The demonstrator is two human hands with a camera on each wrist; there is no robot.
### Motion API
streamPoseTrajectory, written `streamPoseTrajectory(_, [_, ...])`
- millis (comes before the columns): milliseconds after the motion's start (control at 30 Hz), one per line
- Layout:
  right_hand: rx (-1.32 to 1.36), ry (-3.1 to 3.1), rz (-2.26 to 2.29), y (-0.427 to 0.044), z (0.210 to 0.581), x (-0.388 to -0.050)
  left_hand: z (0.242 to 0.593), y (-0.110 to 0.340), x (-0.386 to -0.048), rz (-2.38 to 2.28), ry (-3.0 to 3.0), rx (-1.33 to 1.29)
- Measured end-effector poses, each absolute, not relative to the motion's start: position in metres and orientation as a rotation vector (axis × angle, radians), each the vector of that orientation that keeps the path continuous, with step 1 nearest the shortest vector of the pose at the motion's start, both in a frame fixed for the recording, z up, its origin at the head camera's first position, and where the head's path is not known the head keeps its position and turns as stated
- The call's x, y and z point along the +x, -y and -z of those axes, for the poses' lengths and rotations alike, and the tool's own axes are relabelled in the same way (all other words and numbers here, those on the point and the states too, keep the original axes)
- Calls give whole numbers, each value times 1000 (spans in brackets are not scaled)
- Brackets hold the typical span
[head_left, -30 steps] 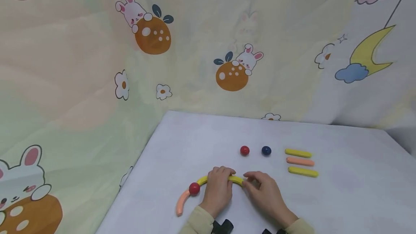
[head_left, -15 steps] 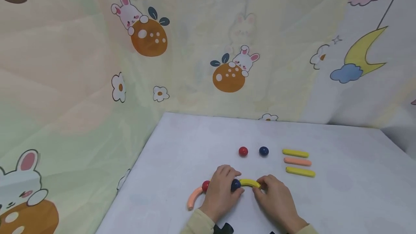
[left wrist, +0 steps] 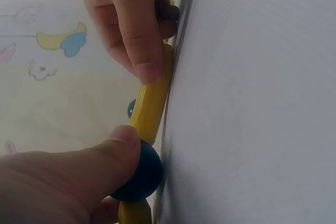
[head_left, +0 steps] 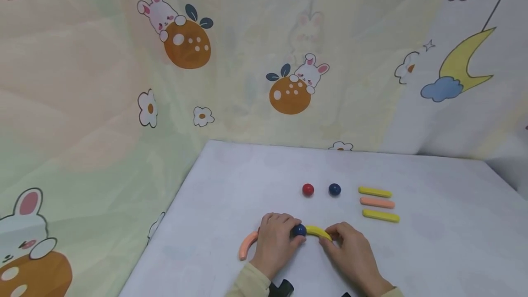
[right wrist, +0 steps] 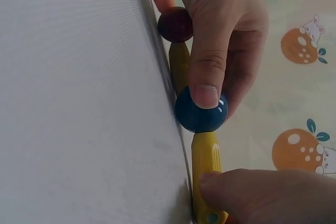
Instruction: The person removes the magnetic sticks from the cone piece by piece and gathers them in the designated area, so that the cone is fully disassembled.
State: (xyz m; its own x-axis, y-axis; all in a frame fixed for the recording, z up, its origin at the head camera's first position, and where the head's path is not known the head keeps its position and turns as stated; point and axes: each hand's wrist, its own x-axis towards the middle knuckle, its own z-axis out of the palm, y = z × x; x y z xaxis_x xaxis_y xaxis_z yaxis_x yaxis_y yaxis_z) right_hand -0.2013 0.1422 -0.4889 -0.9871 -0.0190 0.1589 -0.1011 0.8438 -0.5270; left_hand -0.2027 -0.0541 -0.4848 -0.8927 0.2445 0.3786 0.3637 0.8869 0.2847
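My left hand (head_left: 274,242) pinches a blue ball (right wrist: 195,114) between thumb and fingers. My right hand (head_left: 350,249) pinches the free end of a curved yellow stick (head_left: 316,232), whose other end touches that ball. Beyond the blue ball, a second yellow stick (right wrist: 179,59) runs to a red ball (right wrist: 176,24), then a curved peach stick (head_left: 247,245). Together these parts form an arched chain low over the white table. In the head view, the left hand covers the red ball and the second yellow stick.
Behind the hands on the white table (head_left: 433,242) sit a loose red ball (head_left: 308,190) and a loose blue ball (head_left: 334,189). To their right lie two straight-looking yellow sticks (head_left: 381,215) with a peach stick (head_left: 377,202) between them. A printed cloth (head_left: 247,35) hangs behind.
The chain has shifted right, and the blue ball has come into sight beside my left hand. My right hand has moved right and now pinches the yellow stick's end.
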Motion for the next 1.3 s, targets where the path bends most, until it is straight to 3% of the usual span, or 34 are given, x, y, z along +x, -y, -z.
streamPoseTrajectory(1300, [-152, 2696, -652, -186, 495, -228, 485, 55, -203, 544, 2695, -387])
